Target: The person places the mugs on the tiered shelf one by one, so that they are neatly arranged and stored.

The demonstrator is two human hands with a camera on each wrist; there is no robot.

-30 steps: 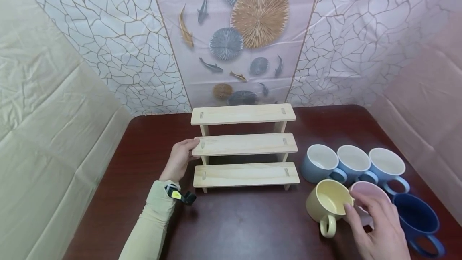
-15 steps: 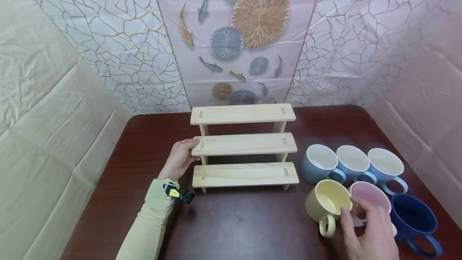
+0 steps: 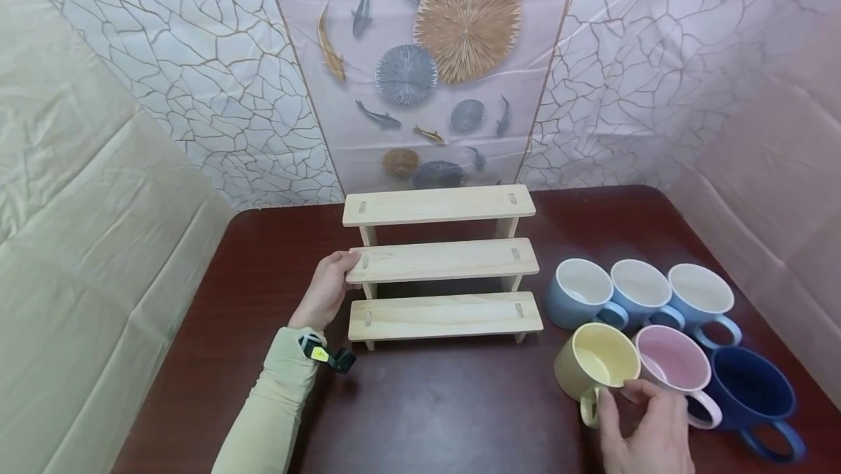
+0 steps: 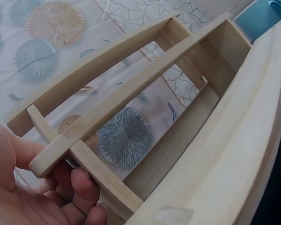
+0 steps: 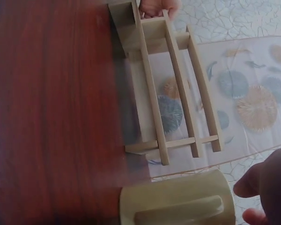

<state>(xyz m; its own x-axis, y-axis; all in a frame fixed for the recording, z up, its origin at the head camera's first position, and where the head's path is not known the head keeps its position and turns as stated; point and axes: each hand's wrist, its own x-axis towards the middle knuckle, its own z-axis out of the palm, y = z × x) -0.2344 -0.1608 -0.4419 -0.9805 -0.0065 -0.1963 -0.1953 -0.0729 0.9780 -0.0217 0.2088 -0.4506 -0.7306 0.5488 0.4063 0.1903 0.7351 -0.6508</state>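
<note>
**Right hand (image 3: 647, 434) beside the yellow mug (image 3: 596, 361), left hand (image 3: 325, 291) gripping the wooden three-tier stand (image 3: 443, 261)**

Nearest, the right hand is at the yellow mug's near side, fingers loosely bent, thumb and forefinger parted close to the handle and rim (whether a fingertip touches, I cannot tell). The mug stands upright on the dark red-brown table (image 3: 427, 401), its handle towards the person. The pink mug (image 3: 673, 358) is just right of it, and the navy mug (image 3: 752, 386) is next in the row, both with handles pointing to the lower right.

To the left, a pale sleeve (image 3: 263, 404) reaches in, with a black wrist strap (image 3: 309, 346) over its cuff. The strap carries a yellow patch; any writing there is too small to read. Beyond it, the left hand holds the left end of the stand's middle board, its fingers curled beneath.

The stand's three boards rise away from the person. Right of the stand and behind the front mugs, three light blue mugs (image 3: 641, 288) stand in a row, white inside. Farthest is a backdrop cloth (image 3: 469, 153) printed with fish and round, ribbed discs.

A second ago, the right hand covered much of the pink mug; now it has shifted left, and that mug's interior and handle show. The left hand has kept its hold, and the mugs remain in the same order.
</note>
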